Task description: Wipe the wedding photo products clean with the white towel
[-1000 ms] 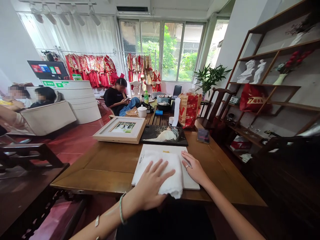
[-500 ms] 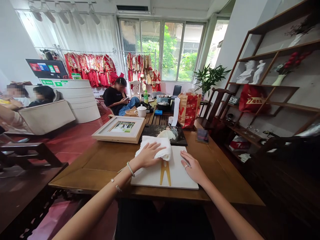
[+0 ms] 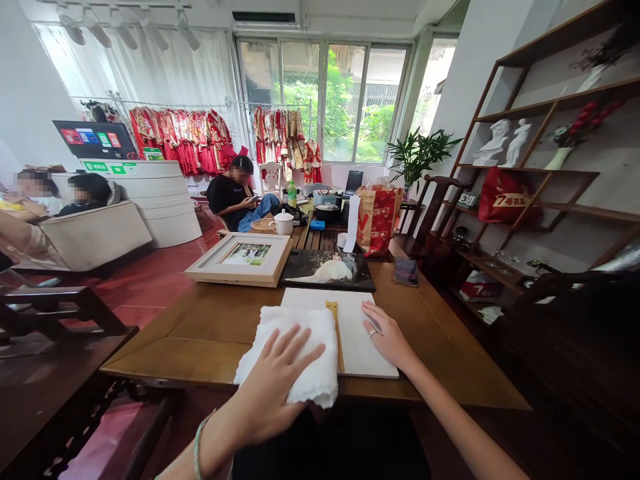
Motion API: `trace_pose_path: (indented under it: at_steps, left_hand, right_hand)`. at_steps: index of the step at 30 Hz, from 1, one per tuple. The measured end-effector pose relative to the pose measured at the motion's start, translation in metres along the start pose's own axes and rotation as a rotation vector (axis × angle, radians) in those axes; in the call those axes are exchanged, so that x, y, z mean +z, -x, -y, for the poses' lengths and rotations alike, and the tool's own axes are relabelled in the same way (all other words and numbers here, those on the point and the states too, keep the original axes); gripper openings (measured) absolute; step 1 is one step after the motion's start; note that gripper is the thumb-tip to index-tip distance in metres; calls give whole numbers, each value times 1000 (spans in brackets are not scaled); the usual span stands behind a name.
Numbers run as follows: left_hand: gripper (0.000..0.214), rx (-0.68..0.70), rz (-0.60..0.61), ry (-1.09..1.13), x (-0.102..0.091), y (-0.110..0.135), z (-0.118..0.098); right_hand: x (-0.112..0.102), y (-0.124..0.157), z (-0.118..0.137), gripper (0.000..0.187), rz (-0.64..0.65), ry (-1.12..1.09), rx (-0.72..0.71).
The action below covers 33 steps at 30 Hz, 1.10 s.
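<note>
A flat white board (image 3: 357, 333) with a gold mark on it lies on the wooden table (image 3: 210, 330) in front of me. My left hand (image 3: 273, 387) lies flat, fingers spread, on a folded white cloth (image 3: 295, 353) that covers the board's near left part and hangs over the table's front edge. My right hand (image 3: 387, 340), wearing a ring, rests flat on the board's right side with its fingers stretched out.
Behind the board lie a dark photo panel (image 3: 327, 270) and a light wooden picture frame (image 3: 243, 259). A red gift bag (image 3: 377, 220) and tea ware stand farther back. A seated person (image 3: 233, 193) and two others on a sofa are at the left. Wooden shelves (image 3: 545, 173) line the right wall.
My left hand slid the cloth from the board's far edge back toward me and to the left, uncovering the far part of the board. My right hand stayed in place.
</note>
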State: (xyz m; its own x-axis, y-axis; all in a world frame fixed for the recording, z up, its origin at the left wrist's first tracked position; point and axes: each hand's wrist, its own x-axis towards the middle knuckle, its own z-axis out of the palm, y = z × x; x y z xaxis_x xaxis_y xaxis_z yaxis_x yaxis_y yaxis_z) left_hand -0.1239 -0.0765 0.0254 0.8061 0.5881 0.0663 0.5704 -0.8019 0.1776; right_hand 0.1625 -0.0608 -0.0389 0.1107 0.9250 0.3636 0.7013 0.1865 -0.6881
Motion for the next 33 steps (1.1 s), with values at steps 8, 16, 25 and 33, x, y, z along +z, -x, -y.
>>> trace_pose_path:
  at_steps: [8, 16, 25, 33]
  left_hand:
    - [66, -40, -27, -17, -7, -19, 17]
    - [52, -65, -79, -48, 4, -86, 78]
    - [56, -80, -90, -34, 7, -51, 58]
    - [73, -74, -12, -4, 11, 18, 17]
  right_hand:
    - [-2, 3, 1, 38, -25, -4, -21]
    - [2, 6, -11, 37, -27, -12, -16]
    - [6, 5, -12, 38, -26, -20, -7]
    - [15, 8, -6, 37, -38, -7, -18]
